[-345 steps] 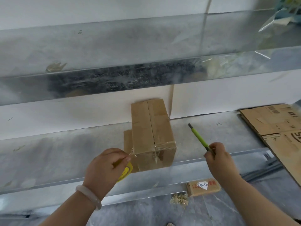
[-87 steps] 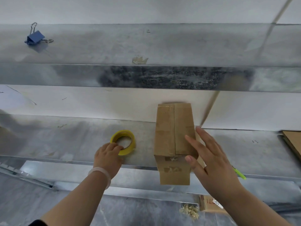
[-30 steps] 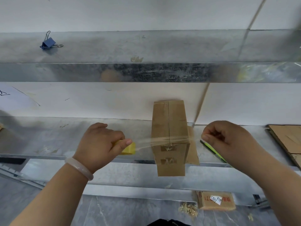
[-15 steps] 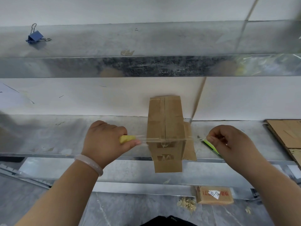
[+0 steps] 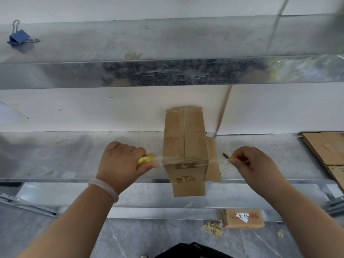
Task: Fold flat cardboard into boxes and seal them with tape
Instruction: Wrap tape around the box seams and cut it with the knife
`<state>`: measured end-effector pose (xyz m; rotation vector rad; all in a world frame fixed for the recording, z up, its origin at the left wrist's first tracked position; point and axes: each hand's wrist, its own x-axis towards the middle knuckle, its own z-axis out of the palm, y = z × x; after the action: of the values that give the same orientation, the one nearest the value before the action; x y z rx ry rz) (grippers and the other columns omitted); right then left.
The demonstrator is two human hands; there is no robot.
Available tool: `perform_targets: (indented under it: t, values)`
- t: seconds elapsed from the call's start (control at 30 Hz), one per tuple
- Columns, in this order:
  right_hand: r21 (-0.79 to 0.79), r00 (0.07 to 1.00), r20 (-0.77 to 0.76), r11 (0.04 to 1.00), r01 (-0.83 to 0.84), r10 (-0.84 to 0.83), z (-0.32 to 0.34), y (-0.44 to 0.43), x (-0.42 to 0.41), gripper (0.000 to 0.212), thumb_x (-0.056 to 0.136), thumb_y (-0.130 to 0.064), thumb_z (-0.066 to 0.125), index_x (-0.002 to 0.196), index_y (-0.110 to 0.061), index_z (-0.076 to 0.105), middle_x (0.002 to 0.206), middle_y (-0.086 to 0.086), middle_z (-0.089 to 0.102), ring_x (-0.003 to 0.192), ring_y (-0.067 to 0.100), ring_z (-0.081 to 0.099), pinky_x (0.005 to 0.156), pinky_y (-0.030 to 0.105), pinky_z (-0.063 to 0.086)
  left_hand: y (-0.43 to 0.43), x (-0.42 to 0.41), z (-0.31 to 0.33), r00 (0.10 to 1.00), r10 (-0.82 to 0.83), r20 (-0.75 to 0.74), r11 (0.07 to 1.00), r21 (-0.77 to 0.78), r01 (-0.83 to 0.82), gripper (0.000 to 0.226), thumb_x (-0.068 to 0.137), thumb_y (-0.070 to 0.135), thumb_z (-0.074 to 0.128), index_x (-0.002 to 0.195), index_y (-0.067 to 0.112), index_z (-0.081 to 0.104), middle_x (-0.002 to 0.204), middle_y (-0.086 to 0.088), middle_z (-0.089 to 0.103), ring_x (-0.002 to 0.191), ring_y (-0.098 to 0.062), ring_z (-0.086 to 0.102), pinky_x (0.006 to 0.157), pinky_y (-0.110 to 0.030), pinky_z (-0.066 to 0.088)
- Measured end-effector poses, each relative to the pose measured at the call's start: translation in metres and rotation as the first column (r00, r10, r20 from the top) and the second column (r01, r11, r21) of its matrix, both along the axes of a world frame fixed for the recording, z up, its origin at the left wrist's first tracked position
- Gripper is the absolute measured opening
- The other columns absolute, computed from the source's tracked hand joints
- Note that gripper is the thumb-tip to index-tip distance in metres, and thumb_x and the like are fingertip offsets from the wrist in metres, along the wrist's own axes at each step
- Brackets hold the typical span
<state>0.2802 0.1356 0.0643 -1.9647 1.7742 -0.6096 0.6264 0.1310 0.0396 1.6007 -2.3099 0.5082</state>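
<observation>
On the metal shelf's (image 5: 55, 157) front edge, the cardboard box (image 5: 185, 138) is standing between my hands. My left hand (image 5: 121, 164) is gripping the yellow tape roll (image 5: 147, 158) beside it; my right hand (image 5: 255, 164) is pinching the clear tape strip (image 5: 216, 161) stretching across its front.

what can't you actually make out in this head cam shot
Head view only:
The tape roll is mostly covered by the left hand, so how much tape remains is hidden.
The green tool shows only its tip past the right hand.
The flat cardboard is cut off by the right edge.
The tape strip across the box is too transparent to tell whether it is stuck down.
</observation>
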Motion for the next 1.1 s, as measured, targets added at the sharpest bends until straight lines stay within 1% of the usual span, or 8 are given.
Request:
perform_targets:
  t: [0.23, 0.4, 0.53, 0.7, 0.87, 0.97, 1.03, 1.1]
  values:
    - [0.079, 0.989, 0.103, 0.992, 0.102, -0.110, -0.033, -0.007, 0.000, 0.016, 0.094, -0.021, 0.061, 0.080, -0.027, 0.056, 0.083, -0.012, 0.059, 0.077, 0.002, 0.054, 0.061, 0.014, 0.036, -0.009, -0.014, -0.012, 0.998, -0.043, -0.042, 0.998, 0.044, 0.045, 0.070, 0.088, 0.077, 0.019, 0.108, 0.029, 0.065, 0.071, 0.009, 0.069, 0.062, -0.016, 0.065, 0.077, -0.035, 0.046]
    - [0.176, 0.945, 0.239, 0.967, 0.185, -0.224, -0.048, -0.010, 0.016, 0.010, 0.092, -0.024, 0.063, 0.082, -0.025, 0.063, 0.079, -0.006, 0.065, 0.076, 0.010, 0.060, 0.061, 0.020, 0.041, -0.014, -0.018, -0.018, 0.997, -0.072, 0.001, 0.994, 0.078, 0.072, 0.068, 0.092, 0.071, 0.018, 0.143, 0.032, 0.041, 0.062, 0.011, 0.061, 0.054, -0.014, 0.057, 0.068, -0.033, 0.045]
    - [0.289, 0.866, 0.386, 0.933, 0.214, -0.318, -0.061, -0.011, 0.034, 0.009, 0.090, -0.023, 0.066, 0.081, -0.025, 0.067, 0.079, -0.003, 0.070, 0.082, 0.018, 0.067, 0.068, 0.026, 0.049, -0.015, -0.021, -0.023, 0.995, -0.099, -0.014, 0.990, 0.101, 0.100, 0.066, 0.094, 0.069, 0.017, 0.146, 0.032, 0.034, 0.060, 0.012, 0.059, 0.052, -0.013, 0.055, 0.065, -0.032, 0.042]
    - [0.405, 0.701, 0.559, 0.883, 0.236, -0.444, -0.073, -0.007, 0.050, 0.006, 0.088, -0.022, 0.070, 0.086, -0.023, 0.075, 0.080, -0.006, 0.075, 0.082, 0.014, 0.070, 0.085, 0.037, 0.057, -0.011, -0.024, -0.025, 0.997, -0.067, -0.030, 0.989, 0.127, 0.071, 0.066, 0.095, 0.067, 0.018, 0.146, 0.030, 0.037, 0.057, 0.013, 0.055, 0.051, -0.011, 0.053, 0.065, -0.032, 0.042]
    - [0.538, 0.617, 0.600, 0.828, 0.159, -0.508, -0.077, -0.007, 0.049, 0.032, 0.091, 0.002, 0.054, 0.102, -0.020, 0.075, 0.087, -0.004, 0.077, 0.083, 0.011, 0.073, 0.091, 0.035, 0.056, -0.009, -0.026, -0.023, 0.998, -0.049, -0.030, 0.988, 0.144, 0.052, 0.066, 0.095, 0.068, 0.017, 0.146, 0.031, 0.036, 0.057, 0.013, 0.055, 0.051, -0.010, 0.053, 0.065, -0.031, 0.043]
    - [0.385, 0.621, 0.642, 0.890, 0.246, -0.450, -0.071, -0.002, 0.044, 0.041, 0.097, -0.001, 0.046, 0.115, -0.030, 0.068, 0.095, -0.017, 0.072, 0.092, 0.005, 0.068, 0.092, 0.028, 0.053, -0.009, -0.025, -0.021, 0.999, -0.034, -0.026, 0.988, 0.150, 0.037, 0.067, 0.094, 0.069, 0.017, 0.147, 0.033, 0.035, 0.057, 0.014, 0.055, 0.051, -0.009, 0.053, 0.066, -0.030, 0.043]
    - [0.058, 0.738, 0.626, 0.959, 0.279, -0.252, -0.058, 0.008, 0.040, 0.031, 0.098, -0.016, 0.055, 0.106, -0.046, 0.063, 0.100, -0.030, 0.067, 0.099, -0.009, 0.060, 0.089, 0.008, 0.045, -0.009, -0.024, -0.020, 0.999, -0.033, -0.032, 0.987, 0.154, 0.038, 0.067, 0.094, 0.069, 0.017, 0.146, 0.032, 0.035, 0.055, 0.014, 0.054, 0.050, -0.009, 0.052, 0.065, -0.030, 0.043]
    - [-0.279, 0.879, 0.475, 0.941, 0.193, -0.040, -0.050, 0.010, 0.039, 0.020, 0.093, -0.031, 0.063, 0.112, -0.037, 0.066, 0.118, -0.022, 0.064, 0.110, -0.014, 0.053, 0.094, 0.003, 0.038, -0.009, -0.024, -0.019, 0.999, -0.034, -0.041, 0.986, 0.161, 0.040, 0.066, 0.094, 0.069, 0.017, 0.146, 0.032, 0.036, 0.054, 0.014, 0.052, 0.049, -0.008, 0.051, 0.063, -0.030, 0.043]
